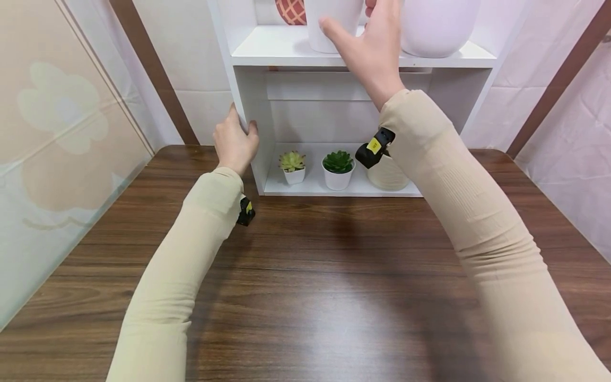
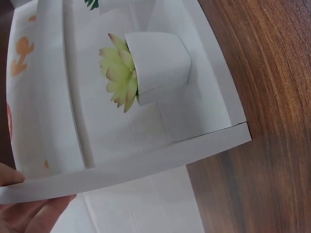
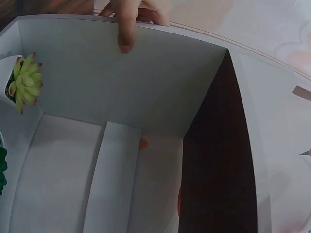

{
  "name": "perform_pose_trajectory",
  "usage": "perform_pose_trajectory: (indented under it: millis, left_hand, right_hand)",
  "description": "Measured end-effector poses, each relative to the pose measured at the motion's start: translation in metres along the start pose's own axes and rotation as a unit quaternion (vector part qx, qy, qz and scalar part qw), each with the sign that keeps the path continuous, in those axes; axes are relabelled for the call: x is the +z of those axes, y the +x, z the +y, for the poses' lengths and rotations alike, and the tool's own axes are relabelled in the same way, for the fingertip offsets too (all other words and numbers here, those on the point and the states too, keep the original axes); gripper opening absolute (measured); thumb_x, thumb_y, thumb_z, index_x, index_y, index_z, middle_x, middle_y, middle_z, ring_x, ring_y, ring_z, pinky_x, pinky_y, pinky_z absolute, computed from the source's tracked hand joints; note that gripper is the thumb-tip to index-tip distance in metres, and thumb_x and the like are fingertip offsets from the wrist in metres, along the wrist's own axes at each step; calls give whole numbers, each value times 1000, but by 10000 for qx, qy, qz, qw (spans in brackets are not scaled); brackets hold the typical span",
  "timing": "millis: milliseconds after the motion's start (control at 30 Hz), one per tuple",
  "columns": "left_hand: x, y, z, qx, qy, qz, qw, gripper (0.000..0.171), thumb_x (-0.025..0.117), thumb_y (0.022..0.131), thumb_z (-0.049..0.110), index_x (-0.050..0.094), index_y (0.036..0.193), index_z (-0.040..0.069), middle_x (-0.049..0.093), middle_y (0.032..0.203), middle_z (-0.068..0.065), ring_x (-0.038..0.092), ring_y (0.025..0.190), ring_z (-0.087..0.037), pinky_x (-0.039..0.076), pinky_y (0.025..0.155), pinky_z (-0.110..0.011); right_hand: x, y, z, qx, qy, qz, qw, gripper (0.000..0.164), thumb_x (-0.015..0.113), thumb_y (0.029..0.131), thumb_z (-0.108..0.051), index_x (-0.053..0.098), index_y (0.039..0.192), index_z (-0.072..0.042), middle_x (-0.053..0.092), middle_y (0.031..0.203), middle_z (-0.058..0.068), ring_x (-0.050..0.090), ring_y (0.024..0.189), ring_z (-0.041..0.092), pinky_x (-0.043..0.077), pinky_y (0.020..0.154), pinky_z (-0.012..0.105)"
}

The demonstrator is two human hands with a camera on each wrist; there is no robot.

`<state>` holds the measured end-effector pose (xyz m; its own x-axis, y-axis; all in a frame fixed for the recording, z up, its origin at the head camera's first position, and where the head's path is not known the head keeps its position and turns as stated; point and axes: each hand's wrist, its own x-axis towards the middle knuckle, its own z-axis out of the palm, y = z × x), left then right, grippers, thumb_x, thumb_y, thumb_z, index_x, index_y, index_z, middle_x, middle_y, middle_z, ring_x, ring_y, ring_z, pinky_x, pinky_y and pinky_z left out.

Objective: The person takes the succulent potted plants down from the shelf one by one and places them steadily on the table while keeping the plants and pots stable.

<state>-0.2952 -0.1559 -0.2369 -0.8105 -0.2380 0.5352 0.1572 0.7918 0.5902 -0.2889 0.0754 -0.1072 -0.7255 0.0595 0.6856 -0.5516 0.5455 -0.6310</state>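
A white two-tier shelf unit [image 1: 363, 61] stands on the wooden table. My left hand [image 1: 235, 140] grips its left side panel, thumb inside and fingers around the outer face; the left wrist view shows that panel edge between them. On the upper tier, my right hand [image 1: 369, 48] holds a white pot [image 1: 317, 40] between the thumb at its front and the fingers at its right side. The top of this pot is cut off by the frame. Beside it, to the right, sits a rounded white pot [image 1: 436, 29].
The lower tier holds a yellow-green succulent [image 1: 292, 162] in a small white pot, a dark green succulent [image 1: 338, 163] in another, and a cream pot [image 1: 389, 172] partly behind my right sleeve. Bare wooden tabletop [image 1: 305, 276] spreads in front. Pale curtains hang around the table.
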Motion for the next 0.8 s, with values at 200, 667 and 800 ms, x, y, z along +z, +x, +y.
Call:
perform_pose_trajectory:
  millis: [200,667,800]
  left_hand:
    - [0,-1,1,-4,6,-13,10000,39,53,93,19,53,128,2,64,119,-24,62,108,-42,49,92,-51]
    - [4,-1,5,-37,-45,-34,10000,41,53,93,20,53,130,4,64,120,-23,62,109,-42,49,93,-51]
    - [4,0,7,-51,-33,-29,10000,40,53,93,20,54,130,5,65,119,-23,63,109,-42,49,91,-52]
  right_hand:
    - [4,4,-1,68,-145,-41,9999,76,70,83,-37,33,145,-12,38,141,0,37,124,2,24,98,3]
    - [3,20,-1,478,-442,-259,9975,73,68,84,-41,36,146,-19,39,145,-3,38,128,2,25,99,7]
    - [2,22,-1,607,-332,-264,9973,73,70,82,-40,38,144,-20,42,144,-5,39,126,1,26,99,8]
